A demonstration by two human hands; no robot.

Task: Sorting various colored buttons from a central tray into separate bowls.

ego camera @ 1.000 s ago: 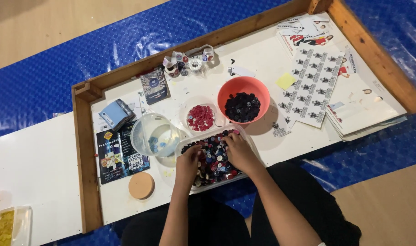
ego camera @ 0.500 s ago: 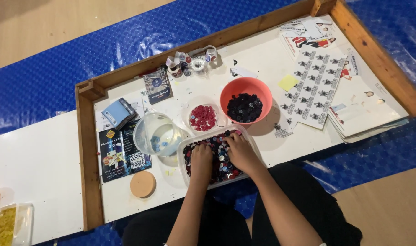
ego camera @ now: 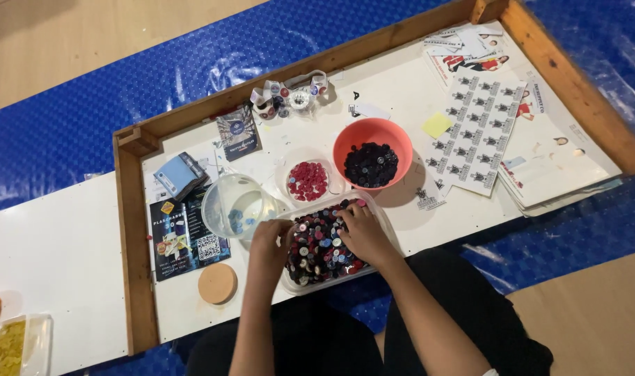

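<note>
A blue mat (ego camera: 88, 104) covers the floor at twelve o'clock and runs under a white board (ego camera: 401, 97) framed by a wooden rim (ego camera: 126, 244); paper sheets (ego camera: 533, 160) lie fanned at two o'clock on the board, a printed grid sheet (ego camera: 481, 129) on top of them; a dark leaflet (ego camera: 181, 240) lies at nine o'clock of the tray; the tray (ego camera: 389, 226), clear plastic and full of mixed buttons (ego camera: 321, 247), sits at the near edge of the board in front of the person; an orange bowl (ego camera: 371, 138) of dark buttons stands at one o'clock of the tray, just beside it; a clear tub (ego camera: 223, 202) with a few blue buttons stands at ten o'clock of the tray, touching its corner; a small clear dish (ego camera: 307, 181) of red buttons stands at twelve o'clock of the tray, between tub and bowl; the right hand (ego camera: 364, 233) lies on the buttons at the tray's right side, fingers curled down into the pile, though whether they pinch one I cannot tell; the left hand (ego camera: 270, 244) rests at the tray's left rim, fingertips bent onto the buttons near the tub, its grip also unclear; a cork disc (ego camera: 217, 283) lies at eight o'clock of the tray; a yellow note (ego camera: 437, 124) lies at two o'clock of the bowl.
</note>
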